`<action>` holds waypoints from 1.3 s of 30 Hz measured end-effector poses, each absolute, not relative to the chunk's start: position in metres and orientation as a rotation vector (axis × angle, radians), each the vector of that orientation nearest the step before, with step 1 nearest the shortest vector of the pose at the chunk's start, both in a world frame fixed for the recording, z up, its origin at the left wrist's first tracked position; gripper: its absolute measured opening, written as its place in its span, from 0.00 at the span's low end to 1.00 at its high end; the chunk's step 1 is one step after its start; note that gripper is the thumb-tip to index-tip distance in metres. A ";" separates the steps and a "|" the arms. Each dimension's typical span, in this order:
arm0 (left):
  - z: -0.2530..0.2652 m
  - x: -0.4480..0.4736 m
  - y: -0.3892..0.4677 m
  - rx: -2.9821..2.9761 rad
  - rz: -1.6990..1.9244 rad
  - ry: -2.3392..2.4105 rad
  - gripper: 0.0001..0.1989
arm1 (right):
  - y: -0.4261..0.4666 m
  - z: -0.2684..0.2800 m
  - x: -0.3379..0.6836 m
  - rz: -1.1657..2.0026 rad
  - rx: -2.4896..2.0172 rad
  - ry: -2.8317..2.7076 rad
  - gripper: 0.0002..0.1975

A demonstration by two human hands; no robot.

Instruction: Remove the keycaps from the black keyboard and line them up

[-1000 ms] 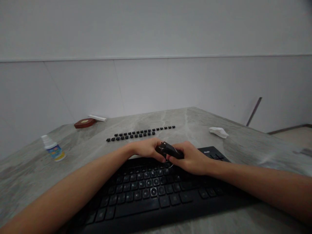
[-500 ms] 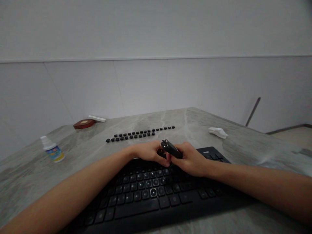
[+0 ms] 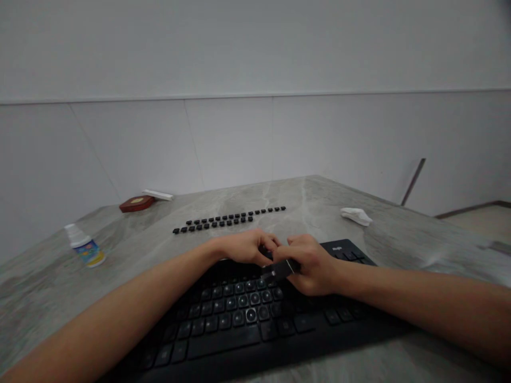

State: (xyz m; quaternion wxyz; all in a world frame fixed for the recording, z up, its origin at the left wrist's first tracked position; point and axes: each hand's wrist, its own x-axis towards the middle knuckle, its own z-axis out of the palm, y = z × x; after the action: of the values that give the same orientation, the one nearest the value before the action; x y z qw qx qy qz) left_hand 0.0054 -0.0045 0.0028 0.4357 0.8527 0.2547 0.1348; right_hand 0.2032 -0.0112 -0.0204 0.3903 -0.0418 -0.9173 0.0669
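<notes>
Right hand (image 3: 315,264) is gripping a black oblong tool (image 3: 280,269), now tipping down toward the keys (image 3: 243,301) instead of pointing up | left hand (image 3: 249,247) is curling beside it, its hold unclear | black plastic keyboard (image 3: 279,351) is lying beneath both hands, near side of grey marbled worktop (image 3: 319,213)

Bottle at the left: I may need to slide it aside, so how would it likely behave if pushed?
The bottle seems to stand on its base and is taller than wide, so a push near its white top might tip it. Its rounded body could roll if it fell. Its weight can't be judged.
</notes>
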 end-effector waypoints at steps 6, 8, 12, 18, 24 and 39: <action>0.003 0.006 -0.004 2.112 0.340 0.617 0.04 | -0.011 -0.022 0.203 0.055 -0.043 -2.347 0.06; 0.004 0.006 -0.004 2.114 0.333 0.626 0.04 | -0.012 -0.021 0.203 0.001 -0.018 -2.348 0.06; 0.005 0.007 -0.005 2.132 0.324 0.644 0.06 | -0.012 -0.019 0.203 -0.081 0.030 -2.366 0.07; 0.003 0.007 -0.005 2.145 0.337 0.690 0.09 | -0.011 -0.018 0.205 -0.148 0.083 -2.409 0.11; 0.002 0.005 -0.003 2.167 0.346 0.679 0.07 | -0.008 -0.019 0.208 -0.220 0.109 -2.472 0.10; 0.000 0.001 -0.003 2.069 0.371 0.618 0.06 | -0.008 -0.013 0.212 0.402 -0.215 -2.271 0.11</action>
State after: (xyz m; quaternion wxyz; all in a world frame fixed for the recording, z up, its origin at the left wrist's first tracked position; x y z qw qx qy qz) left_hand 0.0012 -0.0026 0.0001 0.4576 0.8396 0.2509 0.1507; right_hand 0.2116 -0.0080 -0.0133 0.4011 -0.0852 -0.8981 0.1590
